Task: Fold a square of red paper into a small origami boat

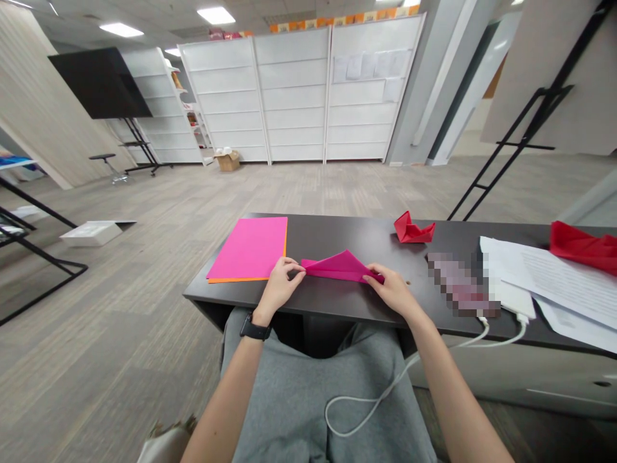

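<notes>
A folded magenta paper (340, 265), shaped like a flat triangle, lies on the dark table (337, 238) near its front edge. My left hand (282, 283) pinches the paper's left tip, fingers closed on it. A black watch sits on that wrist. My right hand (393, 287) presses and grips the paper's right corner, fingers together.
A stack of pink sheets over an orange one (250, 249) lies left of the fold. A red folded paper boat (413, 229) sits farther back. White printed sheets (549, 276), more red paper (583, 247), a white charger with cable (511, 312) lie at right.
</notes>
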A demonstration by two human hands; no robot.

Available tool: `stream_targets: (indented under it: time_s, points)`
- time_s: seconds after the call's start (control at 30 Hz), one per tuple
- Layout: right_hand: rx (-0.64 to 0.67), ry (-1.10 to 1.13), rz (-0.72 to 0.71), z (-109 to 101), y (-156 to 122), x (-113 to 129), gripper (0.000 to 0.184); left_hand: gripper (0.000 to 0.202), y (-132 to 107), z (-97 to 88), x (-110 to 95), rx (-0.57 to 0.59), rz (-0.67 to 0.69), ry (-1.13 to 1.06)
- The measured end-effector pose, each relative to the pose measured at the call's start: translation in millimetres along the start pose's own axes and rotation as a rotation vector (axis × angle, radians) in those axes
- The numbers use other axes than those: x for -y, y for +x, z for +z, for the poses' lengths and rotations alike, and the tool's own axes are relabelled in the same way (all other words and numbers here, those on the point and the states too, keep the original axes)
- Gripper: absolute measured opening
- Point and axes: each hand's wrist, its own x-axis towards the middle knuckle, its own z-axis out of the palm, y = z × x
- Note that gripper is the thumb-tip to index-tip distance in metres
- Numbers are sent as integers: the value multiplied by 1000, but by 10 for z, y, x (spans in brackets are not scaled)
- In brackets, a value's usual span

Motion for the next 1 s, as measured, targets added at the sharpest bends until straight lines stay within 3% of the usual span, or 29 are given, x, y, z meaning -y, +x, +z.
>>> stream_targets:
  time_s: [0.2, 0.33, 0.67, 1.0]
  points:
    - [13, -1, 16, -17, -6, 26, 17, 7, 43, -5, -22, 42, 26, -44]
    - [35, 4, 22, -26, -10, 32, 17, 3, 59, 25, 14, 38, -19, -79]
    - [46, 13, 29, -22, -13, 13, 18, 18, 130, 69, 147, 31, -131, -152]
    - [23, -4, 44, -23, -20, 32, 18, 9, 79, 92, 10, -34, -60, -74]
